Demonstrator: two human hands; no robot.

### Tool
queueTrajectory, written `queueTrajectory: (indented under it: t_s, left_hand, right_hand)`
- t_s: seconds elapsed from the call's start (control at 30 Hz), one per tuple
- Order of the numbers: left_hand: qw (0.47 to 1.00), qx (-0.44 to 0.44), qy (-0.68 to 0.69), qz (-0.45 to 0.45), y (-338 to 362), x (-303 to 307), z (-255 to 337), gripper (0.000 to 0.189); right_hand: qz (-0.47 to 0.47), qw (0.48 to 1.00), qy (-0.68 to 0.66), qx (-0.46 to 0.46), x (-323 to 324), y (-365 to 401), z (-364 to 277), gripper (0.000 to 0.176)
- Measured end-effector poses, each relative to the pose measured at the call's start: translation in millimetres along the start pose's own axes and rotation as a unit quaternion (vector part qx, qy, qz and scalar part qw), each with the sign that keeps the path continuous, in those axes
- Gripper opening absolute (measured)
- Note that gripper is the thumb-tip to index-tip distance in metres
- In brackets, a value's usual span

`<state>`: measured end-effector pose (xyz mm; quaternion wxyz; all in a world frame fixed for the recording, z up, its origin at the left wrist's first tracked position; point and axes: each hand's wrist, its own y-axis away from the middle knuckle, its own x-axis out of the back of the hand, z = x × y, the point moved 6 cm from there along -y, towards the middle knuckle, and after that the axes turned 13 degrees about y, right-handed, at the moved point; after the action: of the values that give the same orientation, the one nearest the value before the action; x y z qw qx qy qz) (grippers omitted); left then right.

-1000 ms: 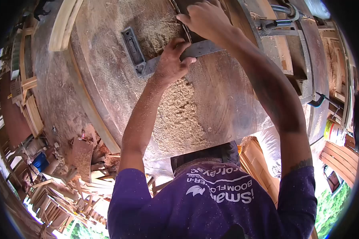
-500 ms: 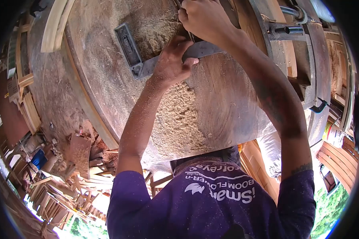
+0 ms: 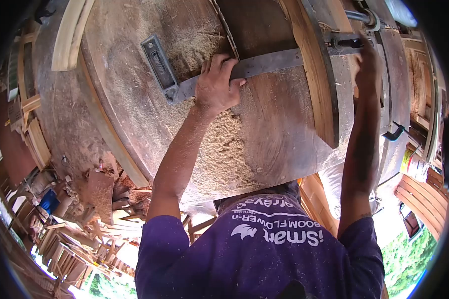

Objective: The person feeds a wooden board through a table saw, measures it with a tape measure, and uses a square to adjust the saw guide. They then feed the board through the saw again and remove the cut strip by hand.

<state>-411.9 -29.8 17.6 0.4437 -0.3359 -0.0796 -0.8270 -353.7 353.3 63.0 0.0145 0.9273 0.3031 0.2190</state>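
Note:
My left hand (image 3: 217, 85) presses on the blade of a metal try square (image 3: 272, 62), its fingers over the blade and its thumb stretched to the right. The square's thick stock (image 3: 158, 65) lies to the left, its blade reaching right to a wooden strip. A dark brown board (image 3: 257, 27) lies above the blade, its pale, rough left edge near my left fingertips. My right hand (image 3: 368, 65) is off to the right, beside a metal pipe fitting (image 3: 345, 42). Its fingers are blurred, and I cannot make out whether they hold anything.
The brown wooden tabletop (image 3: 279, 114) carries a heap of sawdust (image 3: 224, 149). An upright wooden strip (image 3: 317, 79) borders the board on the right. A pale timber piece (image 3: 72, 35) lies at the upper left. A black clamp handle (image 3: 395, 132) sticks out at the right; scrap wood (image 3: 102, 192) lies lower left.
My right hand has moved from the board's edge above the square far to the right, uncovering the board and blade. My left hand stays on the square, its fingers slightly lower.

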Motion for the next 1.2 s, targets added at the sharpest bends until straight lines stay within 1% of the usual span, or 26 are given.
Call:
queueTrajectory:
  t_s: [0.03,0.07,0.1,0.13,0.3,0.37,0.4,0.43,0.47,0.5,0.57,0.6,0.67,0.7,0.73,0.8,0.83,0.87,0.93,0.97,1.0,1.03,1.07,1.1,1.17,1.2]
  left_hand:
    - [1.0,-0.005,-0.007,0.004,0,0,1,0.047]
    - [1.0,-0.009,-0.013,0.007,1,0,2,0.046]
    - [1.0,-0.005,-0.015,0.006,1,-1,1,0.046]
    - [1.0,-0.02,-0.016,0.017,0,-1,3,0.047]
    - [1.0,-0.016,-0.006,0.019,2,-1,2,0.046]
    - [0.999,-0.029,-0.013,0.016,1,-1,4,0.046]
    - [0.999,-0.027,-0.014,0.019,1,1,3,0.046]
    - [0.999,-0.027,-0.018,0.01,1,1,2,0.047]
    - [0.999,-0.029,-0.02,0.0,0,-1,3,0.048]
    - [0.999,-0.033,-0.015,0.001,-2,-1,3,0.048]
    - [0.999,-0.028,-0.03,-0.012,-2,-3,4,0.048]
    - [0.999,-0.033,-0.03,-0.015,-2,-3,6,0.047]
    - [0.998,-0.036,-0.04,-0.018,-2,-3,7,0.047]
    - [0.998,-0.038,-0.048,-0.022,-1,-3,6,0.046]
    - [0.998,-0.044,-0.041,-0.027,-2,-5,3,0.05]
    - [0.998,-0.047,-0.032,-0.03,1,-7,0,0.051]
    - [0.998,-0.05,-0.025,-0.029,0,-6,-1,0.051]
    - [0.998,-0.05,-0.032,-0.028,-1,-5,0,0.052]
    - [0.998,-0.043,-0.037,-0.02,-2,-3,0,0.05]
    - [0.998,-0.033,-0.04,-0.026,0,-3,0,0.048]
    - [0.999,-0.035,-0.016,-0.022,0,-1,1,0.049]
    - [0.999,-0.026,-0.024,-0.01,0,2,2,0.049]
    - [0.999,-0.035,-0.031,-0.007,0,3,4,0.049]
    - [0.998,-0.047,-0.038,-0.011,0,3,7,0.05]
    - [0.998,-0.036,-0.048,-0.018,-3,4,4,0.05]
    - [0.998,-0.032,-0.04,-0.024,-3,4,3,0.05]
  right_hand:
    - [-0.092,0.994,-0.047,-0.038,-17,-4,11,0.022]
    - [-0.093,0.994,-0.048,-0.039,-20,-8,20,0.022]
    - [-0.073,0.984,0.116,0.112,-21,-11,14,0.019]
    - [-0.05,0.926,0.273,0.256,-27,-4,3,0.017]
    - [-0.134,0.967,0.158,0.147,-16,-27,18,0.018]
    - [-0.161,0.982,0.1,-0.018,-14,-32,26,0.018]
    - [-0.164,0.981,0.101,-0.016,-10,-36,23,0.018]
    - [-0.266,0.954,0.119,0.065,-17,-32,6,0.021]
    - [-0.36,0.911,0.137,0.144,-19,-26,-10,0.024]
    - [-0.411,0.876,0.181,0.176,-16,-25,-18,0.031]
    - [-0.519,0.728,0.364,0.262,-25,-38,-36,0.038]
    - [-0.486,0.685,0.486,0.241,-24,-39,-36,0.037]
    - [-0.464,0.451,0.683,0.339,-43,-25,-64,0.048]
    - [-0.448,0.346,0.697,0.439,-47,-8,-79,0.053]
    - [-0.451,0.346,0.697,0.437,-43,-8,-76,0.053]
    - [-0.392,0.179,0.646,0.63,-43,11,-79,0.053]
    - [-0.39,0.176,0.646,0.632,-38,14,-75,0.053]
    - [-0.319,0.244,0.623,0.671,-28,24,-77,0.051]
    - [-0.262,0.489,0.54,0.633,-5,45,-89,0.055]
    - [-0.28,0.65,0.465,0.532,11,54,-85,0.06]
    - [-0.254,0.814,0.309,0.421,35,54,-63,0.057]
    - [-0.214,0.925,0.134,0.283,58,43,-22,0.054]
    - [-0.192,0.97,-0.075,0.133,77,29,33,0.051]
    - [-0.155,0.948,-0.275,-0.034,82,25,88,0.049]
    - [-0.157,0.943,-0.18,0.234,33,66,90,0.046]
    - [-0.167,0.975,-0.077,0.121,0,103,76,0.044]
